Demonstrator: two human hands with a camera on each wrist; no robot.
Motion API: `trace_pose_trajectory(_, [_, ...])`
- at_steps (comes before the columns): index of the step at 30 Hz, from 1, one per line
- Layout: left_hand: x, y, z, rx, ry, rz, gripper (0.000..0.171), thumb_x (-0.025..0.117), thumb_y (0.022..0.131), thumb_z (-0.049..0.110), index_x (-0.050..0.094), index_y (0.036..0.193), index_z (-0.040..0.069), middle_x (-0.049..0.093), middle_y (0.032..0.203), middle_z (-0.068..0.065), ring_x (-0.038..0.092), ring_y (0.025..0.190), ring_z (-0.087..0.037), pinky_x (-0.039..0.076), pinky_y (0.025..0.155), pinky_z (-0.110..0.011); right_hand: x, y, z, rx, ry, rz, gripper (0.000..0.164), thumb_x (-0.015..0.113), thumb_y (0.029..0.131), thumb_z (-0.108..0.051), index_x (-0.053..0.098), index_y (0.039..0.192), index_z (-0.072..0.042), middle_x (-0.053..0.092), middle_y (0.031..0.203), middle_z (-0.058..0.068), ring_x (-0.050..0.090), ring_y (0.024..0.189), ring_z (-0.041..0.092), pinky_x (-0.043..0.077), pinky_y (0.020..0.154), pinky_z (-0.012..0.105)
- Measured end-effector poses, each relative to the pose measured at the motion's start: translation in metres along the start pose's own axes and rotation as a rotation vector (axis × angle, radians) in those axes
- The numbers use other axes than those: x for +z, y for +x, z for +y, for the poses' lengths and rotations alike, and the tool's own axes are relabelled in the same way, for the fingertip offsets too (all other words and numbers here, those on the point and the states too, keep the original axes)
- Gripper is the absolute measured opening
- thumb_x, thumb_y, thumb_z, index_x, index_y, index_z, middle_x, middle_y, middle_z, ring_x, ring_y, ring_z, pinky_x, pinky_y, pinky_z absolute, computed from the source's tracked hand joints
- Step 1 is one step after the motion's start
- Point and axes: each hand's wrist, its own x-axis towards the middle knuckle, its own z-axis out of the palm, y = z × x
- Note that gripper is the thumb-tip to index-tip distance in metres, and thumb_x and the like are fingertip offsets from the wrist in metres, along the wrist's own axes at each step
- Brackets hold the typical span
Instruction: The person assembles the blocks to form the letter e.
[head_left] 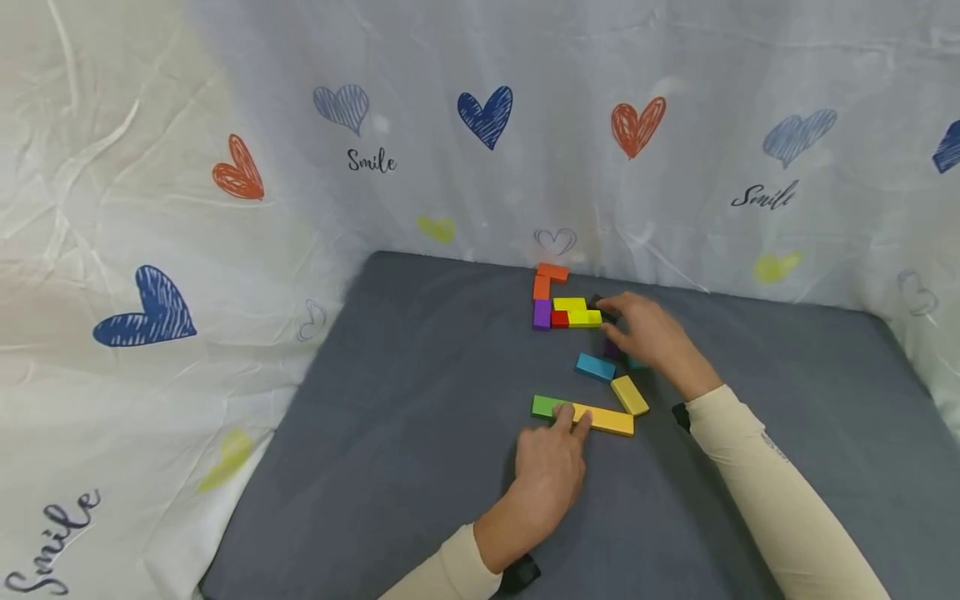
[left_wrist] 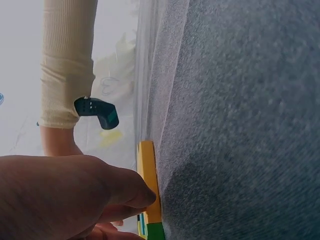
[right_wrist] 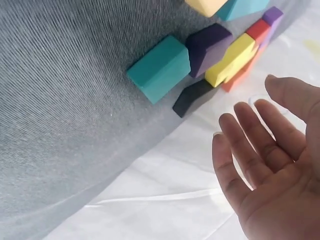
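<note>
Grey cloth (head_left: 375,417) carries a red block (head_left: 559,319); a purple block (head_left: 542,315) touches its left side and a yellow block (head_left: 587,319) its right. Nearer the person than the red block, the left hand (head_left: 547,471) rests two outstretched fingertips near the joint of a green block (head_left: 543,406) and an orange-yellow block (head_left: 611,421), not wrapped round either. Right of the red block, the right hand (head_left: 652,333), loosely spread and gripping nothing, is beside a black block (right_wrist: 195,97) and teal block (right_wrist: 160,70).
</note>
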Motion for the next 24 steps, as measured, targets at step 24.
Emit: trace_pose_trajectory(24, [0.001, -0.003, -0.001, -0.012, -0.003, 0.008, 0.064, 0.068, 0.101, 0.051, 0.044, 0.160, 0.044, 0.050, 0.150, 0.006, 0.045, 0.054, -0.010, 0.038, 0.053, -0.027, 0.014, 0.021, 0.001, -0.033, -0.092, -0.099, 0.052, 0.076, 0.099, -0.016, 0.061, 0.146, -0.001, 0.059, 0.145, 0.023, 0.056, 0.132, 0.043, 0.045, 0.109, 0.061])
